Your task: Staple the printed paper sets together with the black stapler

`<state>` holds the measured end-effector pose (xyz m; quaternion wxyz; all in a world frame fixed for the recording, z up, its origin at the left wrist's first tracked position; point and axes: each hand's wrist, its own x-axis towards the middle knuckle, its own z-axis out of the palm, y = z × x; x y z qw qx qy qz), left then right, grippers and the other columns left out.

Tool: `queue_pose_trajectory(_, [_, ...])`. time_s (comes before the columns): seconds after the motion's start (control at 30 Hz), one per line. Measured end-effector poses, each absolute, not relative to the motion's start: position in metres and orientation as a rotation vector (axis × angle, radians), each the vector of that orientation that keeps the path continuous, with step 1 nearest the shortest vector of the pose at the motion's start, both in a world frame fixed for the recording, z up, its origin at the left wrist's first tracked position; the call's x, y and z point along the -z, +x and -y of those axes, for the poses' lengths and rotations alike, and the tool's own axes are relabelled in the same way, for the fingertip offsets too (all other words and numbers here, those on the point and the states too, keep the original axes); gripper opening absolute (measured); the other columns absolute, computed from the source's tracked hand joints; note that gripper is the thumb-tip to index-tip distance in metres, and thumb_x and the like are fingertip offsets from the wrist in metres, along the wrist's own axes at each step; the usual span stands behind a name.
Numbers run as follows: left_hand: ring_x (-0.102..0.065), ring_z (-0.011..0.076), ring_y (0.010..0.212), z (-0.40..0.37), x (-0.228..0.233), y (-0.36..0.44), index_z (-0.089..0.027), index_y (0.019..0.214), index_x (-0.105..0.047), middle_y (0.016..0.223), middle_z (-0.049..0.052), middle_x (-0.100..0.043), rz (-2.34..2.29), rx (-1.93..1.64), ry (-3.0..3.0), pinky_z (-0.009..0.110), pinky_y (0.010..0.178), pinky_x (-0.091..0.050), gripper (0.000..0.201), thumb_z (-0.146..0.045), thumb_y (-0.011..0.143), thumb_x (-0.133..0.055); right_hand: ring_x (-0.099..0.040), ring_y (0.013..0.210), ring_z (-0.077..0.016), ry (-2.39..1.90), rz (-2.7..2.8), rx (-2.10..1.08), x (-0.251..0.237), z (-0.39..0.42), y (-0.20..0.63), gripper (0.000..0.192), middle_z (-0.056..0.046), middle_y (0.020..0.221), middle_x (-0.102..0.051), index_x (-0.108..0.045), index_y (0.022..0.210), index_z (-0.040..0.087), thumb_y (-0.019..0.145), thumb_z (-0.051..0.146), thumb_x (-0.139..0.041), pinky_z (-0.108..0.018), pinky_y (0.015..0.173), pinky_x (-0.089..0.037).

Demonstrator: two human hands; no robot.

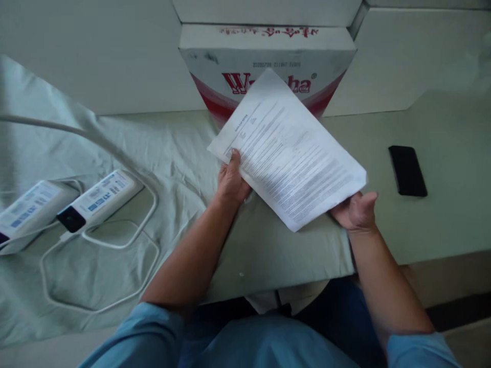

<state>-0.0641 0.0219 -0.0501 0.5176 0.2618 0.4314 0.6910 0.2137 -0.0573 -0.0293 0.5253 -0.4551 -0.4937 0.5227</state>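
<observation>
A white sheet of paper [287, 153] with printed lines is held tilted above the cloth-covered table. How many sheets there are I cannot tell. My left hand [233, 180] pinches its left edge, thumb on the printed face and fingers underneath. At the lower right corner, my right hand [356, 210] supports the paper from below; its thumb sticks out to the side and its fingers are partly hidden under the sheet. The top corner of the paper overlaps a white and red carton [326, 66] standing behind it.
Two white power banks [109, 191] with labels lie on the left, joined to white cables [149, 225] that loop over the green tablecloth [184, 153]. A black phone [407, 171] rests on the right. White panels [134, 61] stand along the back. The table's front edge is near my body.
</observation>
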Motion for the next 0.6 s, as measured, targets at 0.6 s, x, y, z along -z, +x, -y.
queue_pose_trajectory(0.6, [-0.081, 0.0335, 0.101, -0.021, 0.051, -0.126, -0.016, 0.095, -0.081, 0.097, 0.012, -0.083, -1.012, -1.15, 1.355, 0.047, 0.096, -0.067, 0.046, -0.041, 0.063, -0.103, -0.083, 0.092, -0.031, -1.326, 1.664, -0.77, 0.003, 0.075, 0.277, 0.035, -0.001, 0.094, -0.087, -0.085, 0.107, 0.033, 0.078, 0.051, -0.095, -0.048, 0.088, -0.073])
